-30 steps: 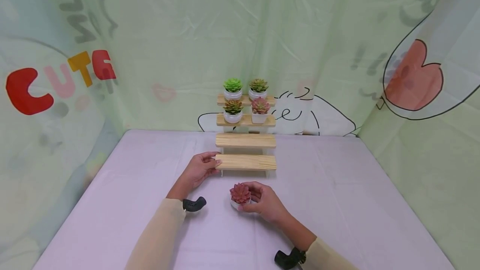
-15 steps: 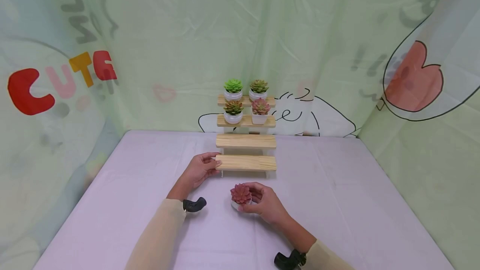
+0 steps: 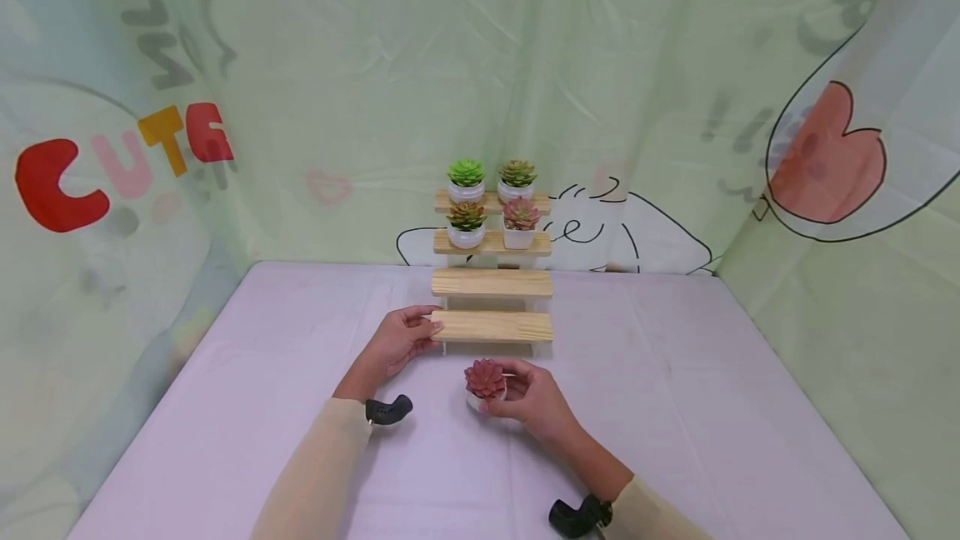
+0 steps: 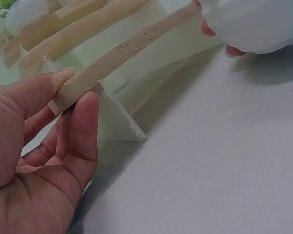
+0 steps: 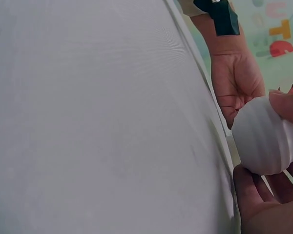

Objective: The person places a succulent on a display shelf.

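Note:
My right hand [image 3: 542, 403] holds a potted red succulent [image 3: 485, 378] just in front of the stand. Its ribbed white pot [image 5: 262, 136] is gripped between thumb and fingers in the right wrist view. In the left wrist view that pot sits at the top right, over a shadow on the cloth. With the left hand [image 3: 400, 342], I pinch the left end of the lowest board [image 3: 491, 326] of a tiered wooden plant stand. The thumb lies on top of the board and fingers curl beneath it in the left wrist view.
On the top tier stand a bright green succulent [image 3: 467, 172] and an olive-green one [image 3: 517, 173]. Below them are a brown-green succulent [image 3: 467, 215] and a pink one [image 3: 521, 213]. The third board [image 3: 491, 282] is bare. A pale cloth covers the table [image 3: 675, 407]; a printed curtain [image 3: 360, 90] hangs behind.
My right hand and the potted red succulent have shifted slightly forward, towards the stand. The left hand has kept its place on the lowest board.

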### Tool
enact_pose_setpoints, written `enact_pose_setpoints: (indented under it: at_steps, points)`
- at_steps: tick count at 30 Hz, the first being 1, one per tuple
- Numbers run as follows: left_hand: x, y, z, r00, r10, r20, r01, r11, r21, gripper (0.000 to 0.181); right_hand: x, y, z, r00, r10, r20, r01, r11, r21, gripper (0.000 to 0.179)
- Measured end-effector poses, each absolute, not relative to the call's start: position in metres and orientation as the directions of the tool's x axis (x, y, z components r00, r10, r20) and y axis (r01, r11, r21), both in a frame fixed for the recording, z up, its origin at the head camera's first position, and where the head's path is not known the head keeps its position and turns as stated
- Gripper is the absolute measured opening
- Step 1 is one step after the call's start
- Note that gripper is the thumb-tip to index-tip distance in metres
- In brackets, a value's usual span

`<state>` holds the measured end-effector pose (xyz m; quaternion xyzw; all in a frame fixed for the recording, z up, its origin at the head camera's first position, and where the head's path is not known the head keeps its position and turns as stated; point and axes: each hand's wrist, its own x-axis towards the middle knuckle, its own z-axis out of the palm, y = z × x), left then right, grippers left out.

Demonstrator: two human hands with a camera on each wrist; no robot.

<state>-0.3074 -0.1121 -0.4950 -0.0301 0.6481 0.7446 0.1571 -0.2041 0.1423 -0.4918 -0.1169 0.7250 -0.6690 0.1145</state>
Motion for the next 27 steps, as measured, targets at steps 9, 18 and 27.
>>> enact_pose_setpoints:
  at_steps: [9, 18, 27]
  points:
    - [-0.309, -0.113, -0.497, -0.950, 0.201, -0.238, -0.264, -0.116, 0.958, 0.045, -0.209, 0.142, -0.486, -0.951, -0.309, 0.015, -0.049, 0.102, -0.994, 0.064]
    - [-0.309, -0.114, -0.493, -0.946, 0.219, -0.241, -0.266, -0.090, 0.960, 0.047, -0.214, 0.139, -0.475, -0.965, -0.263, 0.017, -0.058, 0.149, -0.987, 0.062]
    - [-0.307, -0.115, -0.487, -0.941, 0.227, -0.250, -0.273, -0.077, 0.959, 0.049, -0.225, 0.138, -0.465, -0.974, -0.225, 0.033, -0.061, 0.119, -0.991, 0.063]
